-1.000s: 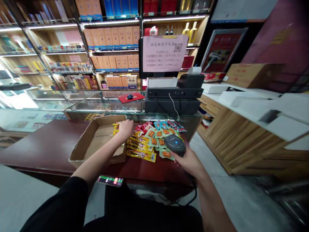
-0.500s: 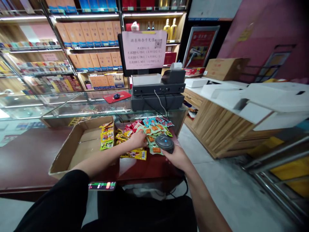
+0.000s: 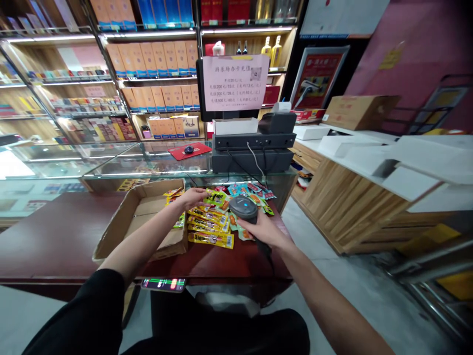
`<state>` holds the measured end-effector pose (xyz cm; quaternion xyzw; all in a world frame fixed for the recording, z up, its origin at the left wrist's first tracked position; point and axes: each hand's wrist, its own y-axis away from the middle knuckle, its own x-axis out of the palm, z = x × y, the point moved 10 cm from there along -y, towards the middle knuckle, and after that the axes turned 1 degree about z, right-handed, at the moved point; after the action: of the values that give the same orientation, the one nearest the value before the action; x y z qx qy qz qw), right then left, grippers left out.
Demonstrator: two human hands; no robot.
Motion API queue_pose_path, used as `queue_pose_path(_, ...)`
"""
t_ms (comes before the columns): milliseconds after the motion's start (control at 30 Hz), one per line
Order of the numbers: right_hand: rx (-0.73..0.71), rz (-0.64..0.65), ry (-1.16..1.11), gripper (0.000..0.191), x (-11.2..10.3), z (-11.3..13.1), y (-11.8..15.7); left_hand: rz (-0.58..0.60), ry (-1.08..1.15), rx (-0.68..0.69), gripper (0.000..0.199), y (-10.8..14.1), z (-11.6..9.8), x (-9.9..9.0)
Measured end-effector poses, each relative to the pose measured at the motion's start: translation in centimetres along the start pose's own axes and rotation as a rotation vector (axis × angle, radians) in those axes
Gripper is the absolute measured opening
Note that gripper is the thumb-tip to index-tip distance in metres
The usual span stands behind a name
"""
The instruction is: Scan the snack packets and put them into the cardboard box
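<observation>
My right hand (image 3: 266, 230) is wrapped round the handle of a dark barcode scanner (image 3: 244, 207), whose head points left over the snack packets. Between the closed fingers of my left hand (image 3: 195, 197) is the end of a yellow-green snack packet (image 3: 216, 198), just left of the scanner head. Below it, several long yellow snack packets (image 3: 211, 239) lie in a row on the dark red table. Pale green packets (image 3: 236, 228) with orange pictures lie partly under the scanner. Blue packets (image 3: 239, 189) are spread behind them.
An open cardboard box (image 3: 142, 195) stands left of the packets, with some packets at its right side. A phone (image 3: 163, 285) lies at the table's front edge. Behind are a glass counter, a cash drawer (image 3: 251, 159) and a screen with a pink sign (image 3: 236, 83).
My left hand has drawn back to the left from the pile and now grips a yellow-green packet. The scanner has shifted left towards it among the packets, and the head view has moved slightly.
</observation>
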<state>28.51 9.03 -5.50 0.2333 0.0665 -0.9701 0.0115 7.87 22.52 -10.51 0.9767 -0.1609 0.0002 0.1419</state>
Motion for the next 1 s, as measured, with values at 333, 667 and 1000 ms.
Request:
queue_pose_path(333, 0.085, 0.261, 0.033, 0.025, 6.7, -0.3, -3.5, -0.078, 0.242, 0.068, 0.020, 0.7, 0.2, -3.1)
queue_pose_path(667, 0.037, 0.200, 0.091, 0.022, 6.2, 0.8, -3.3, -0.131, 0.253, 0.071, 0.019, 1.2, 0.0, -4.6)
queue_pose_path(1000, 0.071, 0.223, -0.026, 0.020, 6.4, 1.0, -3.1, -0.083, 0.229, 0.059, 0.015, 1.9, -0.2, -4.8)
